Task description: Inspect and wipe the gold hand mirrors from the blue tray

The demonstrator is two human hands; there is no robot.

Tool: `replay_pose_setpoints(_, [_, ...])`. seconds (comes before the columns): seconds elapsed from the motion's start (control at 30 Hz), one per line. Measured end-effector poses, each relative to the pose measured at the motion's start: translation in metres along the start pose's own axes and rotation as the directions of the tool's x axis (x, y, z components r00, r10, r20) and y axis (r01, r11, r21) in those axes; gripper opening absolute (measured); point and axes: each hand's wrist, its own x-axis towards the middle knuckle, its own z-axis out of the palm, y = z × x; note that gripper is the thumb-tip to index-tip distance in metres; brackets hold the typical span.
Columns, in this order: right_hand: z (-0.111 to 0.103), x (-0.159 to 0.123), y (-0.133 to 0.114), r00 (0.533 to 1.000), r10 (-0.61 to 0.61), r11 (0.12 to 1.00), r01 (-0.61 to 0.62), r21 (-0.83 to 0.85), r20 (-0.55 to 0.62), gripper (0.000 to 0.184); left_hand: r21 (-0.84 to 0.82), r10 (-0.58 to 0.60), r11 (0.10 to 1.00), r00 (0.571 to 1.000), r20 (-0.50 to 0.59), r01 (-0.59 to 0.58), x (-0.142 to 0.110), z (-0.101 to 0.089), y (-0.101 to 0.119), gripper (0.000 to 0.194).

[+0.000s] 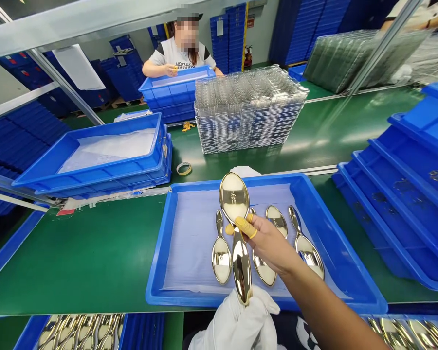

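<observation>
A shiny gold piece shaped like a hand mirror (pixel 234 194), with a small emblem on its oval head, stands upright in front of me. My right hand (pixel 266 238), wearing yellow finger cots, pinches it at the neck. At the bottom, my left hand (pixel 241 321) in a white glove is closed around the lower tip of its handle. Behind it lies a blue tray (pixel 156 257) lined with white sheet. Several similar gold pieces (pixel 221 260) rest in that tray, some partly hidden by my right hand and forearm.
Blue trays (pixel 95 170) are stacked at left, and tilted blue trays (pixel 397 209) at right. A wire rack stack (pixel 248 116) stands across the green bench (pixel 95 257), near a tape roll (pixel 184 168). A co-worker (pixel 178 58) is opposite. Lower trays hold gold pieces (pixel 82 333).
</observation>
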Motion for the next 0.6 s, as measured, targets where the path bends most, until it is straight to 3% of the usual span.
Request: replay_pose_setpoints(0.6, [0.0053,0.0042,-0.0021,1.000,0.002,0.995,0.000,-0.096,0.021,0.044,0.040,0.029,0.999,1.000,-0.009,-0.028,-0.0006,-0.0015,0.0016,0.032])
